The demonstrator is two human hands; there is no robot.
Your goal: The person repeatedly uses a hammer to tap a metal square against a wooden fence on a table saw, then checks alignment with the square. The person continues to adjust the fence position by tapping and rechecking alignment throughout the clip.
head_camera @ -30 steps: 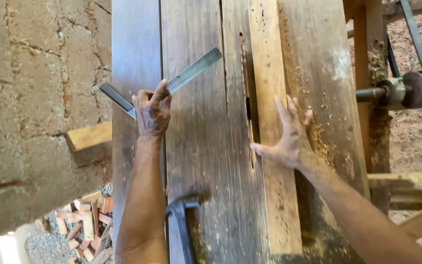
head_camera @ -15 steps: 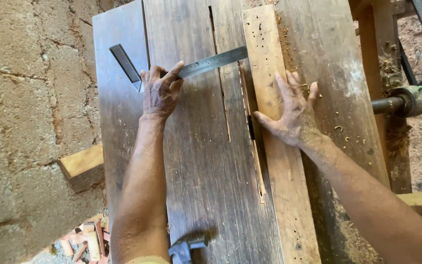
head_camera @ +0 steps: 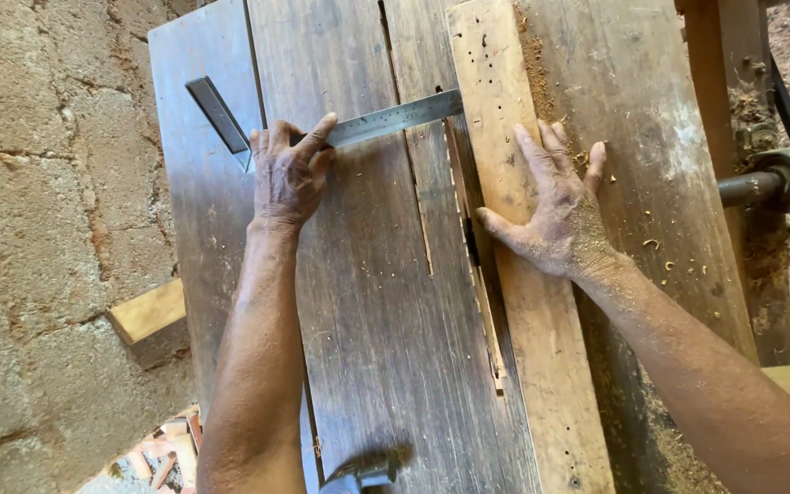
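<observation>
We're pinning the metal square [head_camera: 340, 128] w/ left hand [head_camera: 287, 178], fingers curled on it; right hand [head_camera: 560, 215], at 3 o'clock, is pressing flat, fingers spread, on the pale plank [head_camera: 523, 302].

We are looking down on a worn workbench [head_camera: 368, 366] of dark grey planks with a long slot running down its middle. A pale wooden board [head_camera: 528, 320] is lying lengthwise on it, right of the slot, dotted with small holes. A steel try square [head_camera: 322, 128] is lying flat across the planks, its blade tip touching the board's left edge. Sawdust and curled shavings [head_camera: 669, 256] are lying scattered along the right side.
</observation>
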